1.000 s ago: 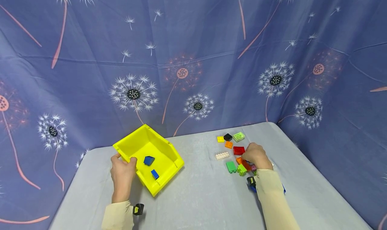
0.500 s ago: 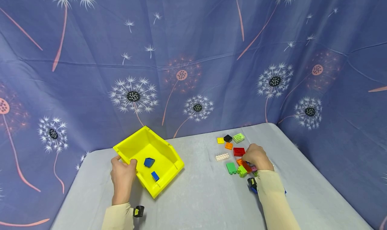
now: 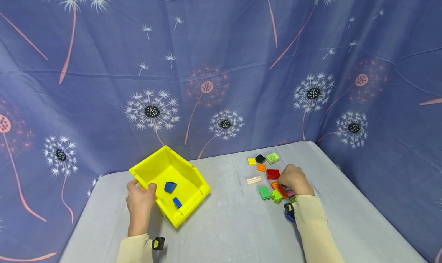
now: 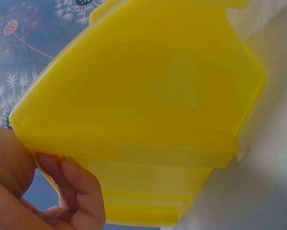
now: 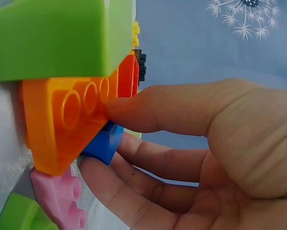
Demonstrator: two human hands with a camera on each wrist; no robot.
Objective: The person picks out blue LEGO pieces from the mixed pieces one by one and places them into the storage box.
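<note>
My left hand point(image 3: 139, 203) grips the side wall of a yellow plastic bin point(image 3: 184, 172), tilted with its open side toward me. Two blue blocks lie inside: a sloped one point(image 3: 170, 186) and a smaller one point(image 3: 177, 202). In the left wrist view, curled fingers hook the bin's rim. At the brick pile on the right, my right hand point(image 3: 295, 179) has its fingers curled around a blue brick point(image 5: 104, 143), largely hidden in the head view. The right thumb touches an orange brick point(image 5: 45, 129) beside it. A pink brick point(image 5: 57, 191) lies below the orange one.
Around the right hand lie a red brick point(image 3: 272, 174), a green brick point(image 3: 264, 192), a lime brick point(image 3: 276, 196) and a white studded plate point(image 3: 254, 180). Farther back are yellow point(image 3: 251, 161), black point(image 3: 260, 158) and pale green point(image 3: 272, 157) bricks. A blue piece point(image 3: 289, 213) sits by the right wrist.
The orange brick by the right fingers has shifted and shows more of its orange face. Both hands stay nearly in place, and the left still holds the bin.
</note>
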